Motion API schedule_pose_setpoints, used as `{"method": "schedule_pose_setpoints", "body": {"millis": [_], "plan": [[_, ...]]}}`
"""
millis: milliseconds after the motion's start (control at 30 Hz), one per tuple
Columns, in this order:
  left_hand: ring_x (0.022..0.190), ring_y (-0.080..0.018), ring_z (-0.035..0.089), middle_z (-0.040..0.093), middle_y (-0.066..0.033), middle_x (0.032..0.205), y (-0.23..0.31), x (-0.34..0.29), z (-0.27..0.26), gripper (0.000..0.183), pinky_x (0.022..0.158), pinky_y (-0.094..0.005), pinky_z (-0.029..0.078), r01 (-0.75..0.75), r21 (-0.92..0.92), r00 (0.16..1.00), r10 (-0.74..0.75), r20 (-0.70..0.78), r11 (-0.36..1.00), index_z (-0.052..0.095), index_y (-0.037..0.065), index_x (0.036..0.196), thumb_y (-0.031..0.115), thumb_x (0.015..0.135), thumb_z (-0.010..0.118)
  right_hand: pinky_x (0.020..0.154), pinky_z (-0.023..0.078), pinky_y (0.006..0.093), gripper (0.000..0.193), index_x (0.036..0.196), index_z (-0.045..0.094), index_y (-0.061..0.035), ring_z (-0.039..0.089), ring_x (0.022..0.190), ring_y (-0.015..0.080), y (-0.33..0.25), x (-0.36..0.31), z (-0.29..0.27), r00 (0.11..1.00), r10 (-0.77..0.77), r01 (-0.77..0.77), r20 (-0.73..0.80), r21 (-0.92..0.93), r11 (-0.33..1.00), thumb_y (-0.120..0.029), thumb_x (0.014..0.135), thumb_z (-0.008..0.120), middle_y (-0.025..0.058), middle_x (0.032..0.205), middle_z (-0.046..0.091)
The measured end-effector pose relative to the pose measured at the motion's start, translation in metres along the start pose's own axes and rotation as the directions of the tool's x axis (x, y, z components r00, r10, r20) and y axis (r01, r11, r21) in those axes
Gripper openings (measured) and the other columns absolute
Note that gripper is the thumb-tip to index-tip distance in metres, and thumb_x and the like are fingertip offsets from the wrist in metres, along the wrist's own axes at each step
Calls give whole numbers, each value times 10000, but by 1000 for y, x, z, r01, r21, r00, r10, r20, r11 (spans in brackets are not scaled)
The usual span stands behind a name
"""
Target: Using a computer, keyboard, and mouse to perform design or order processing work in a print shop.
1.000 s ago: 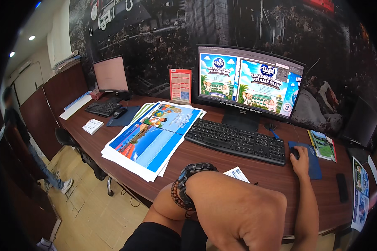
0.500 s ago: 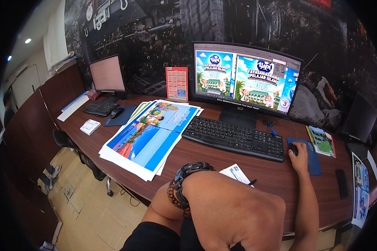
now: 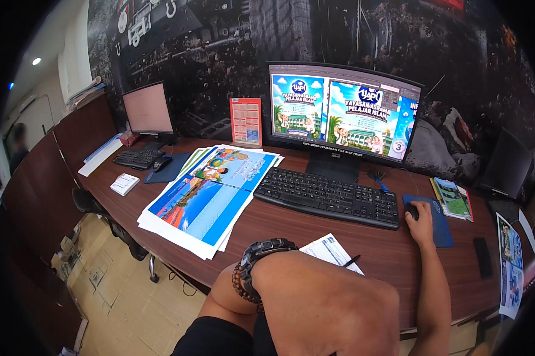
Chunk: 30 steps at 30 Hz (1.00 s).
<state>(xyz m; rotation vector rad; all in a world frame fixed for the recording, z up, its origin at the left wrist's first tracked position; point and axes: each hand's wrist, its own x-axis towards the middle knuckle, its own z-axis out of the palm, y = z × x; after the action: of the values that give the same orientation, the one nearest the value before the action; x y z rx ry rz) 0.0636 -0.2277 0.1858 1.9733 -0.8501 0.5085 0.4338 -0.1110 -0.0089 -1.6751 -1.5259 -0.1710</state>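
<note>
At the right of the desk, my right hand [image 3: 422, 223] rests over a black computer mouse [image 3: 411, 210], its fingers curved around it on a blue mouse pad [image 3: 440, 228]. Close up at the lower middle is the back of my left hand [image 3: 333, 302], with a black watch [image 3: 261, 252] and a beaded bracelet at its wrist. Its fingers are hidden from view. Behind it lie a white printed form [image 3: 330, 252] and a black pen [image 3: 352, 261], partly covered. A lit monitor [image 3: 344, 113] showing colourful poster designs stands behind a black keyboard [image 3: 327, 199].
Large colour prints [image 3: 205, 199] are stacked left of the keyboard. A second monitor [image 3: 147, 108], keyboard and mouse sit at the far left. A red calendar [image 3: 245, 121] stands near the wall. Right of the mouse pad are leaflets [image 3: 451, 197] and a dark phone-like object [image 3: 483, 258].
My view has shifted slightly, and my left hand sits a little lower and left, showing more of the form and pen. My right hand stays on the mouse. A distant person has moved.
</note>
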Motion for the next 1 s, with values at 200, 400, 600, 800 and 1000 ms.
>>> {"method": "schedule_pose_setpoints", "body": {"millis": [200, 400, 600, 800, 1000], "plan": [[507, -330, 571, 541, -157, 567, 16, 7, -9, 294, 452, -406, 423, -17, 40, 1000, 18, -22, 999, 513, -4, 628, 184, 784, 677, 959, 467, 420, 368, 1158, 645, -28, 574, 1114, 385, 3, -1, 0, 1000, 8, -8, -7, 1, 1000, -150, 812, 680, 178, 1198, 555], [521, -309, 590, 546, -151, 566, 6, 5, 5, 257, 478, -398, 449, 98, 65, 994, -95, -46, 993, 522, -4, 623, 114, 820, 639, 953, 470, 421, 367, 1157, 647, -31, 577, 1105, 384, 1, -1, -1, 1000, 12, -12, -11, 4, 1000, -149, 811, 682, 174, 1192, 557], [668, -298, 663, 659, -120, 767, 3, 14, 1, 480, 543, -336, 516, -234, -223, 972, 224, -70, 946, 675, -22, 961, 431, 821, 750, 962, 463, 417, 374, 1162, 646, -28, 571, 1115, 378, 2, -1, 0, 1000, 25, -25, -2, 9, 1000, -154, 811, 681, 170, 1194, 556], [668, -278, 664, 663, -110, 770, 5, 11, -2, 450, 537, -329, 516, -182, -186, 983, 177, -42, 966, 681, -17, 964, 404, 819, 748, 961, 460, 417, 365, 1156, 648, -30, 572, 1111, 378, 2, 0, 0, 1000, 18, -18, 3, 2, 1000, -151, 813, 678, 168, 1191, 557], [631, -279, 658, 662, -124, 752, -2, 6, 7, 334, 509, -326, 510, -240, -264, 962, 193, -193, 934, 684, -21, 947, 289, 848, 758, 957, 463, 421, 360, 1153, 647, -30, 572, 1110, 380, 0, 0, -1, 1000, -1, 2, -7, 2, 1000, -149, 814, 678, 170, 1185, 559]]}}
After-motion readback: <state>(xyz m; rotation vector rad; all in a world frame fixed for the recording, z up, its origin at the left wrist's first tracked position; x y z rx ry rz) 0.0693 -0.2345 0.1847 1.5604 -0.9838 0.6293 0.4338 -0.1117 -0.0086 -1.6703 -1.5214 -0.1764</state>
